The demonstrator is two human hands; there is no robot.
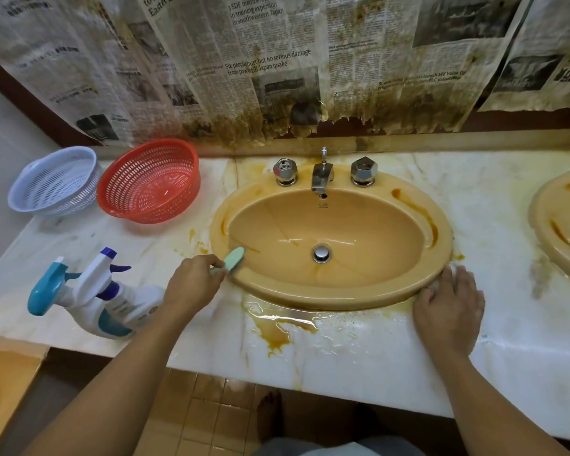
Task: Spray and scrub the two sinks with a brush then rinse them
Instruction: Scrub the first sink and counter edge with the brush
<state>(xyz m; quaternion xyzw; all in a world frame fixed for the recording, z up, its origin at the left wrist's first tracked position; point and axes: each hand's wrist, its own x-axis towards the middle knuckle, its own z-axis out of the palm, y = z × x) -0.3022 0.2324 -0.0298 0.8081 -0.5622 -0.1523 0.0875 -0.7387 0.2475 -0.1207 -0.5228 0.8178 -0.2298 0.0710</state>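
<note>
An oval yellow-orange sink [435, 245] is set in a white marble counter [359, 350], with rust-brown stains on its rim. My left hand [191, 281] grips a pale green brush [232, 260] whose head lies on the sink's left rim. My right hand [449, 307] rests flat on the counter, fingers touching the sink's front right rim. A second sink [560, 222] shows partly at the right edge. Two spray bottles [93, 291] lie on the counter left of my left hand.
A faucet [322, 176] with two chrome knobs [285, 172] stands behind the sink. A red basket [148, 181] and a white basket [55, 181] sit at the back left. Brown water pools [277, 330] on the counter front. Stained newspaper covers the wall.
</note>
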